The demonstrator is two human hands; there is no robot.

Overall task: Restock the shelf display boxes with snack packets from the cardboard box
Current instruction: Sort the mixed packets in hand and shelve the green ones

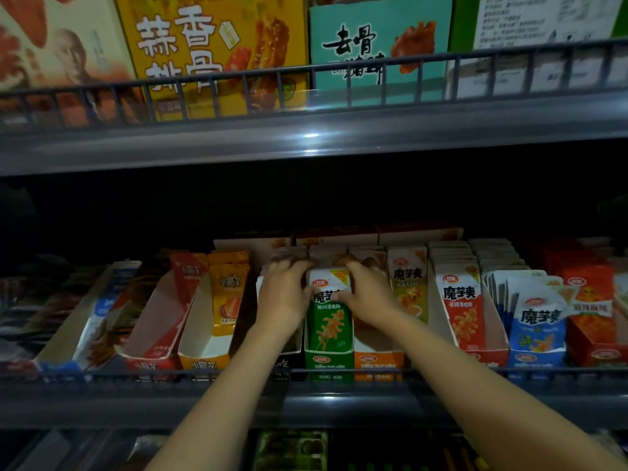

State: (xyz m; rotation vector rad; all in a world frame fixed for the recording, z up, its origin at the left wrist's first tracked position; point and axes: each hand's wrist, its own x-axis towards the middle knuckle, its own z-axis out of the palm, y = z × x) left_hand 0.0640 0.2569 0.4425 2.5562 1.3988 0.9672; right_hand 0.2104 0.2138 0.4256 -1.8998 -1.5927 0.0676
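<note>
I see the green packets (329,312) standing upright in the green box (328,360) on the middle shelf (339,399). My left hand (284,295) and right hand (365,295) clasp the stack from either side, fingers curled over its top. An orange box (378,363) sits just right, red packets (462,311) beyond it.

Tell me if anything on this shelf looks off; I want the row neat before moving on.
Mostly tidy. The red display box and the yellow display box left of the hands are nearly empty, each with a few packets at the back. Both hands, left hand and right hand, grip the green packets.
</note>
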